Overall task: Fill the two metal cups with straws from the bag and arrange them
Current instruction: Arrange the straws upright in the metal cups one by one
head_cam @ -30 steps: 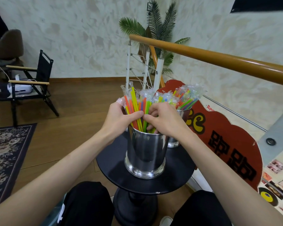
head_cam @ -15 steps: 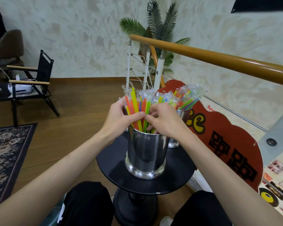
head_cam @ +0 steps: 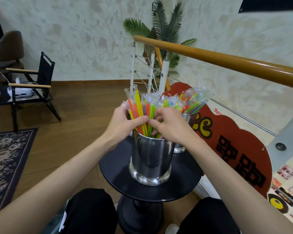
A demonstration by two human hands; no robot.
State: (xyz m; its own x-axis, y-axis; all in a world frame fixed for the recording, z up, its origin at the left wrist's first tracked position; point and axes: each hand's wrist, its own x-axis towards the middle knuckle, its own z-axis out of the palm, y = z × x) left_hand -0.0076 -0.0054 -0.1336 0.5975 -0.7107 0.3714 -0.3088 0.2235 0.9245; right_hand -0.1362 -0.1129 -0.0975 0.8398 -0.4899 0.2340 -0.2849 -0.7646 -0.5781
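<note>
A shiny metal cup (head_cam: 150, 159) stands on a small round black table (head_cam: 118, 179), packed with wrapped straws (head_cam: 139, 107) in orange, yellow and green. My left hand (head_cam: 123, 122) grips the left part of that bundle just above the rim. My right hand (head_cam: 169, 125) presses into the right part, fingers curled among the straws. Behind it a second metal cup (head_cam: 189, 119), mostly hidden by my right hand, holds its own bunch of straws (head_cam: 193, 100) leaning right. No bag is in sight.
A wooden handrail (head_cam: 227, 59) with white posts runs across right behind the table. A red sign (head_cam: 235, 142) leans at the right. A black folding chair (head_cam: 41, 81) stands left, a patterned rug (head_cam: 5, 159) lies lower left. My knees sit under the table edge.
Both hands stay on the straws in the near cup; the fingers have shifted slightly, pinching the bundle closer together. The cups have not moved.
</note>
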